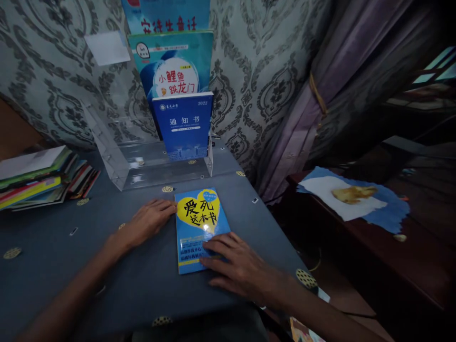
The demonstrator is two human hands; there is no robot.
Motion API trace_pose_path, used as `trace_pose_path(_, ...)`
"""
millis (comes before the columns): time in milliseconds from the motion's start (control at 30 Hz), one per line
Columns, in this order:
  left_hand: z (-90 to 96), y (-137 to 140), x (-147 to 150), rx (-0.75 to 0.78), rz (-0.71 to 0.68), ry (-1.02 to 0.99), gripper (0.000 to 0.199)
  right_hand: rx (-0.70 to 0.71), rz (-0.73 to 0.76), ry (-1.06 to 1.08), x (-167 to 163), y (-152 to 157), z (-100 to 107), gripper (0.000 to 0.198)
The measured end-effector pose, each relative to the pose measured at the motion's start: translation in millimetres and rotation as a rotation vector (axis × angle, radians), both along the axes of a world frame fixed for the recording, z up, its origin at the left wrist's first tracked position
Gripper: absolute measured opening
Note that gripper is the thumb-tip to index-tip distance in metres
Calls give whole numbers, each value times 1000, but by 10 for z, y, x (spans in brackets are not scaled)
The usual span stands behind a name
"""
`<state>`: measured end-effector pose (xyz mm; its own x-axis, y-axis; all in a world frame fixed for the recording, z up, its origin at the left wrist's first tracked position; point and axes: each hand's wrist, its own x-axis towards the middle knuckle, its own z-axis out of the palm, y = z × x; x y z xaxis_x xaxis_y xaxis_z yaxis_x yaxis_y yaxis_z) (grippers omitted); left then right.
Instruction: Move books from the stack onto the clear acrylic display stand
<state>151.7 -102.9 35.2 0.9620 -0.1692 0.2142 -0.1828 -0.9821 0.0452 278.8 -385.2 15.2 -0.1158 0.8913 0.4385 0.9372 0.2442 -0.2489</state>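
A blue book with a yellow heart on its cover (194, 235) lies flat on the grey table, near its right side. Against the book's upper left edge rest the fingertips of my left hand (151, 219), the fingers stretched out. My right hand (235, 263) lies over the lower right part of the cover with its fingers extended and slightly spread. Behind the book stands a clear acrylic rack (117, 173). In its right part a dark blue booklet (183, 126) leans upright in front of a teal book (174, 47) and another blue book (171, 12).
A stack of books and magazines (33, 178) sits at the table's left. Patterned wallpaper and a purple curtain (292, 123) close off the back. To the right, a dark red wooden surface (388, 251) bears a blue and white cloth or paper (356, 194) with a brownish object on it.
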Motion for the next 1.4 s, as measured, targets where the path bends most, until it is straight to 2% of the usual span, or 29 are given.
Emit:
trace_pose_path(133,-38,8,-1,-194,49,-44,26,-83,-26,131,59,225,114,26)
trace_pose_path(300,-132,-83,134,-366,126,-104,24,-149,-97,105,132,854,281,39)
trace_pose_path(433,-266,-53,131,-525,203,-134,26,-252,-91,105,225,1137,249,59)
trace_pose_path(500,-308,-21,114,-563,243,-125,25,-281,-118,132,290,1169,175,60)
trace_pose_path(733,-353,-25,112,-547,273,-151,17,-188,-139,225,496,1176,-24,41)
trace_pose_path(900,-327,-58,90,-522,270,-150,20,-117,-380,307,737,1087,-69,31)
trace_pose_path(967,-313,-64,88,-513,272,-150,21,-95,-417,352,832,1030,-99,30)
trace_pose_path(1033,-302,-70,91,-508,278,-151,22,-78,-371,458,915,990,-135,29)
trace_pose_path(1233,-290,-86,120,-424,287,-169,28,-55,-237,1026,1134,1002,-221,25)
trace_pose_path(1400,-274,-91,308,-290,203,-146,37,-36,-217,1093,1173,1013,-238,24)
